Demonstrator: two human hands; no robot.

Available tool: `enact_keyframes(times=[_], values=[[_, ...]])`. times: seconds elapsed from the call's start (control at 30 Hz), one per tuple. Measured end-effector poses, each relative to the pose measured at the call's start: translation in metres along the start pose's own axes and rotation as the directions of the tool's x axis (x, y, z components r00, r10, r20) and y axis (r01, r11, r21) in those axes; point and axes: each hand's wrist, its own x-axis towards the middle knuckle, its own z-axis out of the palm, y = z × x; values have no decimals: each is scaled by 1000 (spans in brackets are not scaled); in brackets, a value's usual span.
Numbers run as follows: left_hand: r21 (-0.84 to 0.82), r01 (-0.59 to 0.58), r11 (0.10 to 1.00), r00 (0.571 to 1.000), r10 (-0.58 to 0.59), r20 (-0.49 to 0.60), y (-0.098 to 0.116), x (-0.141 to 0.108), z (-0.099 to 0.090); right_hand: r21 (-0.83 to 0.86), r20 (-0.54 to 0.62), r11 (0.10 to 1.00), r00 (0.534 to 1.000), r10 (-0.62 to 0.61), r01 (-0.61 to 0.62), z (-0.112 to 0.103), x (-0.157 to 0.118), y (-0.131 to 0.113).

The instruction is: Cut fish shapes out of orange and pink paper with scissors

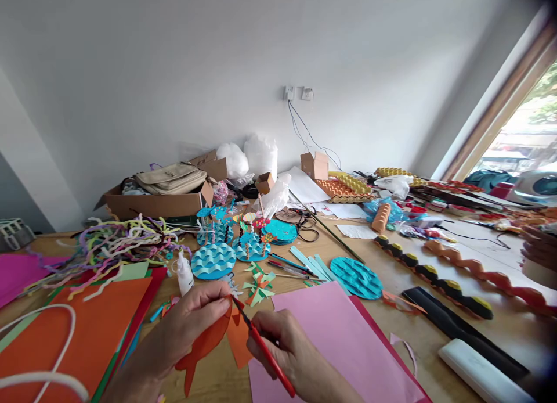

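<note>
Low in the middle, my left hand [195, 316] pinches an orange paper cutout [209, 345] by its upper edge, thumb on top. The cutout has a rounded body and a narrow forked end hanging below. My right hand [278, 333] is wrapped round red-handled scissors [270, 359], whose dark blades meet the cutout's edge beside my left fingertips. Under the scissors lies an orange paper scrap [238, 344]. Small green and orange paper pieces [259, 284] are heaped just beyond my hands. A pink paper sheet [313, 339] lies beneath my right hand.
At left are orange sheets [91, 327], tangled pipe cleaners [130, 243] and a white glue bottle [184, 273]. Blue wavy paper discs [213, 261] stand ahead, near a cardboard box [161, 202]. Painted egg-carton strips [435, 272] and a white case [478, 365] lie at right.
</note>
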Motion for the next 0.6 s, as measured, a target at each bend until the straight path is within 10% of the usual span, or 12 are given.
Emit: enact_keyframes(times=[0.6], values=[[-62,88,994,986,-78,150,-7,1,5,-214,84,977,996,18,1,-24,-16,-13]])
